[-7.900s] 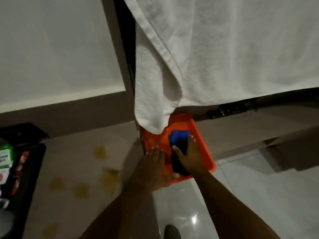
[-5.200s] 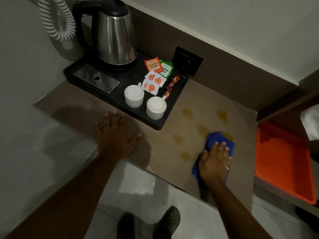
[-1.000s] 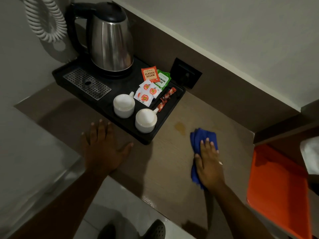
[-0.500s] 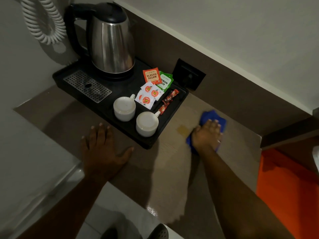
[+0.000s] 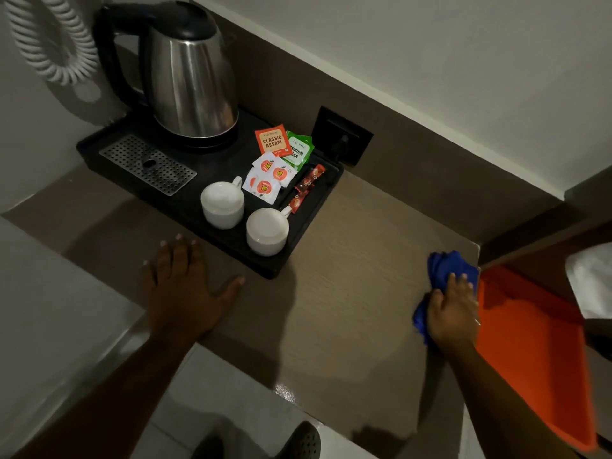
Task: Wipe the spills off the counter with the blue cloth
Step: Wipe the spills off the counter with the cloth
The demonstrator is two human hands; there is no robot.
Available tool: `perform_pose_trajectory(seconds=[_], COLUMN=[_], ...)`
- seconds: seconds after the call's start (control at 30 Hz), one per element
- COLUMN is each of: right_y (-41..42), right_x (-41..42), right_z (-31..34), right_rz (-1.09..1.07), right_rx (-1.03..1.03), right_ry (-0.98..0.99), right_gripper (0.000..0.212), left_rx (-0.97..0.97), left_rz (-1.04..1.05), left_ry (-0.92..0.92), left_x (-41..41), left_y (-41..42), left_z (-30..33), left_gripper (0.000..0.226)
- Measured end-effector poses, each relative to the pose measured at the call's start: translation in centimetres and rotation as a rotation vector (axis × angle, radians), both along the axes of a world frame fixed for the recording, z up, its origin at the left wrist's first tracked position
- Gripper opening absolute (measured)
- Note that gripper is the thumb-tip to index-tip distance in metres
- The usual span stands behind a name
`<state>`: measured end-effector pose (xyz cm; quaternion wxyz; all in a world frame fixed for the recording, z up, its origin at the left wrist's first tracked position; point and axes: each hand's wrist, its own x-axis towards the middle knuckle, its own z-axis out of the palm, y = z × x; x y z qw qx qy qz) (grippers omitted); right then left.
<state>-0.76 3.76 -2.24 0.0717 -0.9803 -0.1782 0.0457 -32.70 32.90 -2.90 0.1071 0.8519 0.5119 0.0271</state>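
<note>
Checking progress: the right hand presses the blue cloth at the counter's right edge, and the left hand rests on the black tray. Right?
Not quite. In the head view the left hand lies flat on the counter, in front of the black tray. The right hand does press the blue cloth at the right edge.

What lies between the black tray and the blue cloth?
Only bare brown counter between black tray and blue cloth, in the head view.

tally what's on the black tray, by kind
Kettle: 1
Cups: 2
Tea packets: 2
White sachets: about 3, overlapping
Red stick sachets: about 3, hard to separate
Total: about 11
</note>
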Motion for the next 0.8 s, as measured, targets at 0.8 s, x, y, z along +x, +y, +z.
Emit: perform_pose_trajectory(seconds=[0.8], right_y=[3.8], right_x=[0.1], right_z=[1.5], right_rz=[0.177], right_rx=[0.067], right_ry=[0.054], right_gripper=[0.056], left_rx=[0.004], left_rz=[-0.013], left_ry=[-0.014], left_x=[-0.1], left_y=[0.2], left_z=[-0.3], left_gripper=[0.106])
